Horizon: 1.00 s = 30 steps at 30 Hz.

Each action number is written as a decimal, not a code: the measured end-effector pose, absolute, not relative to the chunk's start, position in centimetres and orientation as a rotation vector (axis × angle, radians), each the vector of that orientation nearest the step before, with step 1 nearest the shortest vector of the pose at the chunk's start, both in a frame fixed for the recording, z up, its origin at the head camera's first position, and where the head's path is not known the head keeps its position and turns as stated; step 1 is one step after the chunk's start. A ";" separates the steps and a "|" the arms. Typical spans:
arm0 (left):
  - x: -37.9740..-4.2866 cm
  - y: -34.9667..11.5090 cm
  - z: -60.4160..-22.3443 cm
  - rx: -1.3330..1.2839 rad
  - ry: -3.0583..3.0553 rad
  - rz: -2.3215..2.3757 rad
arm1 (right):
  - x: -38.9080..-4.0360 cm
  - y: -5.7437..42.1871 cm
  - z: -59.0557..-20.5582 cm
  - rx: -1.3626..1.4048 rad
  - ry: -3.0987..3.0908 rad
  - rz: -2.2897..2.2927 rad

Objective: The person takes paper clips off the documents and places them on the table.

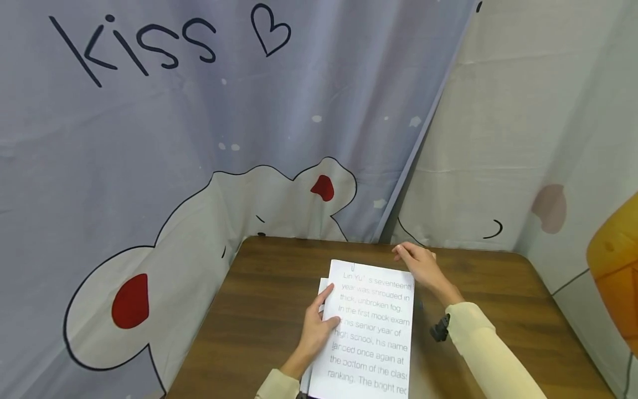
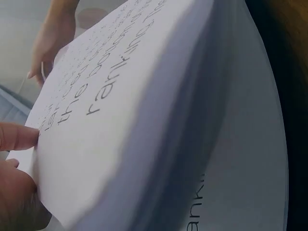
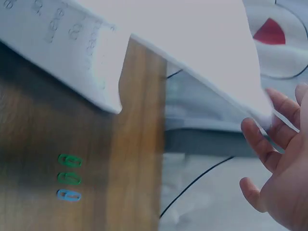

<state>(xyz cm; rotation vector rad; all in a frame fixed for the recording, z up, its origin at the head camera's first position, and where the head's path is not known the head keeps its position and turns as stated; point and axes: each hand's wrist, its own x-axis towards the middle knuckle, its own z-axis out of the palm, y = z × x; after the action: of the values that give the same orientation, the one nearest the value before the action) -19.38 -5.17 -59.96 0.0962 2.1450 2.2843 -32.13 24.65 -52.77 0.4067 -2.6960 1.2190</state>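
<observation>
My left hand grips a stack of printed paper by its left edge, thumb on the front. The stack is tilted up off the table, its large black text facing me. A paper clip sits at its top edge. Beneath it, more printed paper shows in the left wrist view. My right hand is raised at the stack's upper right corner, fingers loosely bent. In the right wrist view, the fingertips are right at that corner, which is blurred.
Two green paper clips and a blue paper clip lie in a row on the wooden table. Printed curtains hang behind the table's far edge. An orange shape stands at the right.
</observation>
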 end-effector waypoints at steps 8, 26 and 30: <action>-19.4 -4.4 -59.8 0.098 2.113 2.298 | -31.6 21.5 -51.9 0.515 -2.751 1.116; -19.4 -3.7 -59.4 0.147 2.110 2.331 | -30.8 16.5 -52.2 0.693 -2.797 1.087; -19.3 -3.8 -59.1 0.138 2.124 2.323 | -30.9 16.2 -52.1 0.706 -2.775 1.149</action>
<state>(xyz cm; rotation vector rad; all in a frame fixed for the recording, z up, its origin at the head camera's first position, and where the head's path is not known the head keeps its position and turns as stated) -19.33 -3.79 -59.11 0.1379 2.1236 2.3232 -30.86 16.17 -52.10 0.7062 -2.7753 1.1487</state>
